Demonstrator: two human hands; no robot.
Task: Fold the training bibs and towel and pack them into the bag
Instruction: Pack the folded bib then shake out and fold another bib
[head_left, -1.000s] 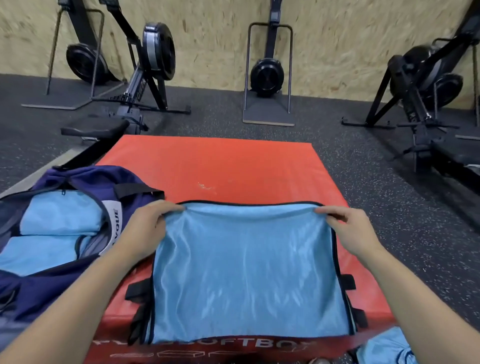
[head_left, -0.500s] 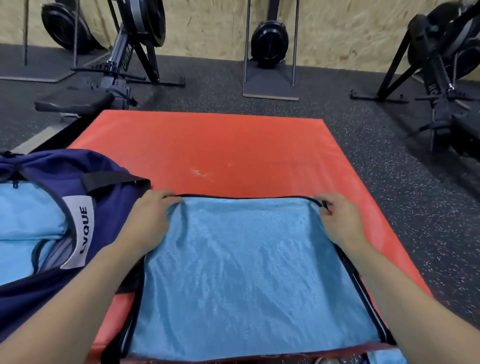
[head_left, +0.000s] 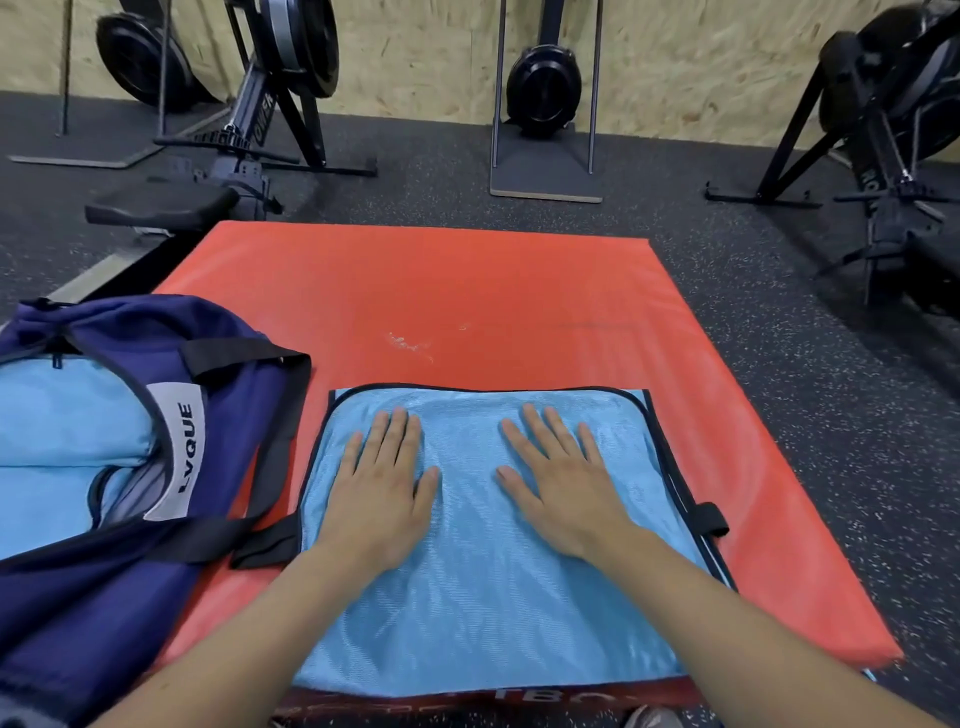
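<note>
Blue bib under both flat palms (fingers spread).

- A red padded mat lies flat on the dark speckled floor; it carries the things being handled. Its near front edge shows part of a white printed word.
- A small pale scuff marks the mat near its middle.
- A light blue mesh bib with dark edging lies spread flat on the near part of the mat, reaching to its front edge.
- A navy bag rests on the mat's left side, overhanging the left edge, just beside the bib; it is unzipped, with light blue cloth inside.
- Rowing machines stand on the floor beyond the mat.
</note>
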